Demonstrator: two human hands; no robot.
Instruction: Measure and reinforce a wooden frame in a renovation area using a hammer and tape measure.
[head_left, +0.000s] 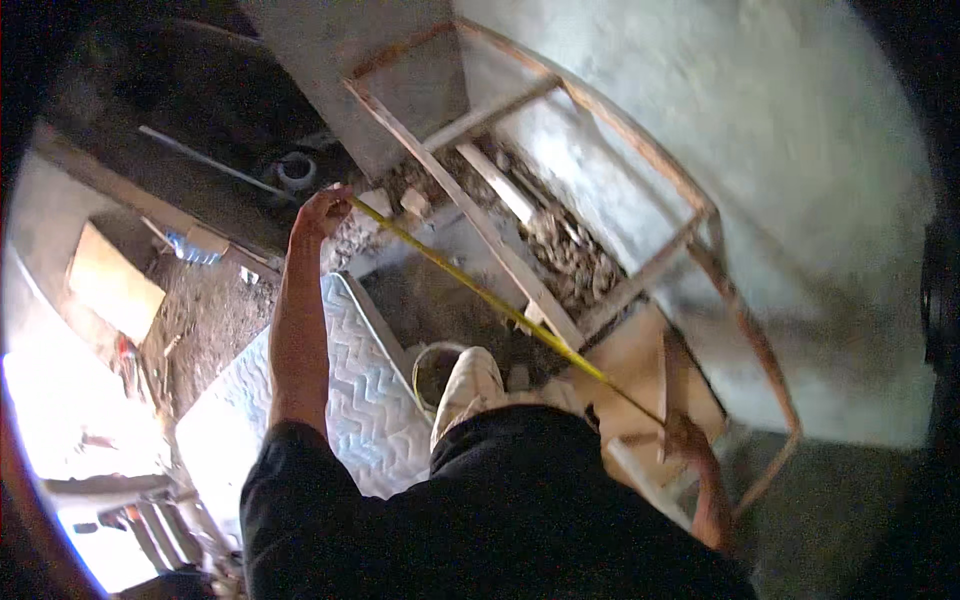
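A yellow tape measure is pulled out in a straight slanting line between my two hands. My left hand, raised at the far end of the outstretched arm, is closed on one end of the blade. Low on the right, my right hand is closed round the other end; its fingers are dim, and the tape's case cannot be made out. Beyond the blade a wooden frame of rails and crosspieces leans by the wall. My right hand is beside its lower part and a light brown board.
A patterned mattress lies left of my legs, near a pale bucket. Rubble lies along the foot of the plastered wall. At left are a tan panel, a bluish plastic bottle and a grey ring-shaped object.
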